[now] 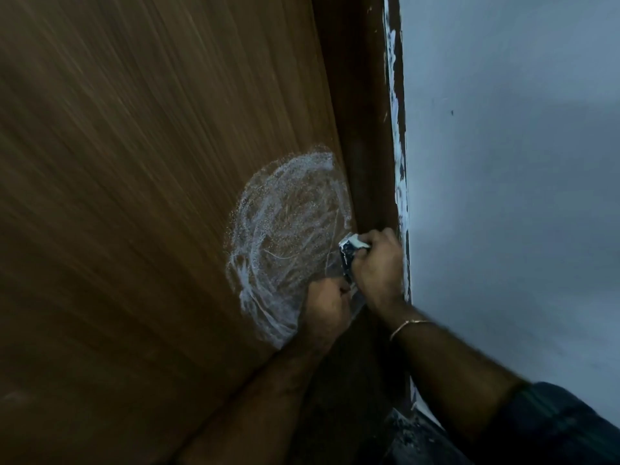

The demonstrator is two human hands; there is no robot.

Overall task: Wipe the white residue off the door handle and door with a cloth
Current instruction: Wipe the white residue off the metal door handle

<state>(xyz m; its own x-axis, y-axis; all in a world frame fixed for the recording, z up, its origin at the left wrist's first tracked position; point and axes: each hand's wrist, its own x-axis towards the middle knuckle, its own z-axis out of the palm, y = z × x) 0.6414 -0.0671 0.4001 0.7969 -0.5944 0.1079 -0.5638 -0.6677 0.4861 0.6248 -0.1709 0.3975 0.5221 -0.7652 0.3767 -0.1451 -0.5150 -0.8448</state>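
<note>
A brown wooden door (134,196) fills the left of the view. A round smear of white residue (285,229) covers it near its right edge. My right hand (377,263) grips a crumpled dark and white cloth (349,251) at the door's edge, level with the smear's lower right. Just below, my left hand (327,307) is curled against the door at the bottom of the smear; what it holds is hidden. The door handle lies behind my hands and cannot be made out.
A dark brown door frame (362,129) runs along the door's right edge, with white paint streaks (397,162) where it meets the pale blue-grey wall (520,162). A thin bracelet (407,325) sits on my right wrist.
</note>
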